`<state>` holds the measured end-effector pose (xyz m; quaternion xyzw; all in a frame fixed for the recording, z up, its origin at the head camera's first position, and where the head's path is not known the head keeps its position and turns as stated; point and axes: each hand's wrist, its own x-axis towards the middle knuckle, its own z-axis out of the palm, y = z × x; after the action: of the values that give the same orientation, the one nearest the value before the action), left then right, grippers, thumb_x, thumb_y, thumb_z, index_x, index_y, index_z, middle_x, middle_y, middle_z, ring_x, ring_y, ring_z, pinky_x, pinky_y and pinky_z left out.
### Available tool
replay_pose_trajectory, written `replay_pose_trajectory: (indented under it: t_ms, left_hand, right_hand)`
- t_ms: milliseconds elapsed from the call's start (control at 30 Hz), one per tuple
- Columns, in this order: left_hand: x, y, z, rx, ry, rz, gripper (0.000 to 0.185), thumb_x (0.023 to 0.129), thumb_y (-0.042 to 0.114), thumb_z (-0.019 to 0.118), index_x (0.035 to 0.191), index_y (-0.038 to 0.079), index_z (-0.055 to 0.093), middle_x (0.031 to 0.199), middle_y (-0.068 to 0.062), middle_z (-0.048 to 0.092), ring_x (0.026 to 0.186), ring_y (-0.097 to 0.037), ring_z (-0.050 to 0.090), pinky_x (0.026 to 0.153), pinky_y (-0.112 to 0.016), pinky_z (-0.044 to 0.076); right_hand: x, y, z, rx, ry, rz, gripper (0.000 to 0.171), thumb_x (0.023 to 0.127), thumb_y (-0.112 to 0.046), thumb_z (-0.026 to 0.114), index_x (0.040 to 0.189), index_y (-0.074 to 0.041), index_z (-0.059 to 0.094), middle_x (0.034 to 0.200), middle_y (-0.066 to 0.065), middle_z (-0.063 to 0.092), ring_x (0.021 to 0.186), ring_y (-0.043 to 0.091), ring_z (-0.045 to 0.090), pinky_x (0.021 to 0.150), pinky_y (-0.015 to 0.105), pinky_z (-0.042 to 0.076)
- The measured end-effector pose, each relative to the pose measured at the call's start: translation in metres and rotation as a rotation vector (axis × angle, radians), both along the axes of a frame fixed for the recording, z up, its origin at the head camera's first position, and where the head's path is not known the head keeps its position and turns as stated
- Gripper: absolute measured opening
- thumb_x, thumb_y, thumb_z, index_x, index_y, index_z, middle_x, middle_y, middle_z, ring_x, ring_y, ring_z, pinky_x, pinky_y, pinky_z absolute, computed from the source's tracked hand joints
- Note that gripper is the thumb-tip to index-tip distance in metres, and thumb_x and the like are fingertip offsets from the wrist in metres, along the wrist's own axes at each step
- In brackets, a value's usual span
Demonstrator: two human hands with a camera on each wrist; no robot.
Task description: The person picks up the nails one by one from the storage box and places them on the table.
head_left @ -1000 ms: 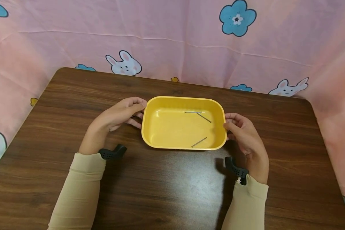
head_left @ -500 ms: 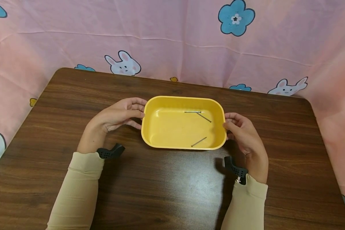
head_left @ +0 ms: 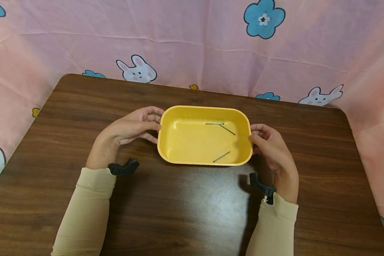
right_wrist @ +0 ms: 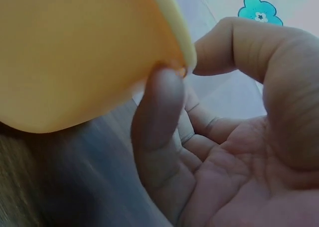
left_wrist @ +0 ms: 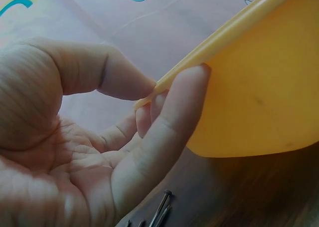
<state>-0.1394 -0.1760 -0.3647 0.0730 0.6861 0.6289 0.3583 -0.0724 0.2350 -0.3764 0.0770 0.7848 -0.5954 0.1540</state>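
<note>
Two bare hands hold a yellow, rounded-rectangular plastic tray (head_left: 192, 142) by its short ends, above the middle of the dark brown wood-grain worktop (head_left: 179, 213); whether its base touches the surface cannot be told. The grip of the left hand (head_left: 132, 126) pinches the rim between thumb and fingers at the left end. The right hand (head_left: 270, 145) pinches the opposite rim likewise, thumb on top and fingers beneath.

At least three slim grey metal nails (head_left: 222, 156) lie in the tray, toward its right end: two by the far wall, meeting or nearly so, another slanted by the near wall. The left wrist view also shows some dark metal pins (left_wrist: 160, 208) below the left hand, partly cut off.

Beige fabric sleeves (head_left: 86, 209) cover both forearms. Pink cloth (head_left: 185, 53) printed with rabbits and blue flowers hangs behind.
</note>
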Motion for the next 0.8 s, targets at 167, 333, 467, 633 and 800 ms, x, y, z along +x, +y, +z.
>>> replay_pose_trajectory:
  t_ms: [167, 333, 467, 633, 800]
  left_hand:
    - [-0.001, 0.002, 0.000, 0.004, -0.005, -0.008, 0.053, 0.101, 0.002, 0.059, 0.148, -0.004, 0.034, 0.117, -0.012, 0.064, 0.097, -0.021, 0.072, 0.081, -0.040, 0.068]
    - [-0.001, 0.003, 0.000, 0.007, -0.003, -0.004, 0.053, 0.101, 0.001, 0.059, 0.147, -0.004, 0.034, 0.117, -0.013, 0.063, 0.098, -0.021, 0.072, 0.080, -0.040, 0.068]
    - [-0.001, 0.001, -0.001, 0.004, -0.002, -0.006, 0.054, 0.101, 0.001, 0.059, 0.148, -0.004, 0.034, 0.118, -0.013, 0.062, 0.099, -0.022, 0.072, 0.081, -0.041, 0.068]
    - [-0.002, -0.001, 0.000, -0.011, 0.003, -0.001, 0.053, 0.101, 0.002, 0.059, 0.148, -0.004, 0.035, 0.119, -0.014, 0.063, 0.099, -0.023, 0.072, 0.081, -0.041, 0.068]
    - [-0.003, -0.001, -0.001, -0.004, -0.005, -0.004, 0.054, 0.101, 0.003, 0.059, 0.148, -0.004, 0.034, 0.120, -0.013, 0.063, 0.099, -0.022, 0.072, 0.081, -0.041, 0.068]
  right_hand:
    - [0.003, 0.000, 0.011, 0.138, 0.056, 0.005, 0.044, 0.104, -0.016, 0.063, 0.142, 0.002, 0.050, 0.103, -0.001, 0.059, 0.086, 0.012, 0.061, 0.074, 0.023, 0.063]
    - [0.003, -0.009, 0.023, 0.133, 0.193, -0.082, 0.037, 0.102, -0.016, 0.066, 0.135, -0.003, 0.056, 0.097, -0.001, 0.057, 0.077, 0.016, 0.055, 0.062, 0.022, 0.056]
    - [0.003, -0.019, 0.030, 0.061, 0.274, -0.090, 0.030, 0.102, -0.014, 0.067, 0.129, -0.003, 0.060, 0.094, -0.002, 0.058, 0.074, 0.015, 0.054, 0.060, 0.022, 0.055]
    - [0.004, -0.026, 0.037, 0.084, 0.312, 0.049, 0.030, 0.102, -0.012, 0.067, 0.128, 0.002, 0.062, 0.097, -0.002, 0.062, 0.079, 0.012, 0.063, 0.068, 0.026, 0.063]
    - [0.005, -0.035, 0.042, 0.118, 0.328, 0.181, 0.025, 0.100, -0.006, 0.069, 0.124, 0.000, 0.066, 0.103, 0.007, 0.068, 0.086, 0.012, 0.068, 0.078, 0.024, 0.064]
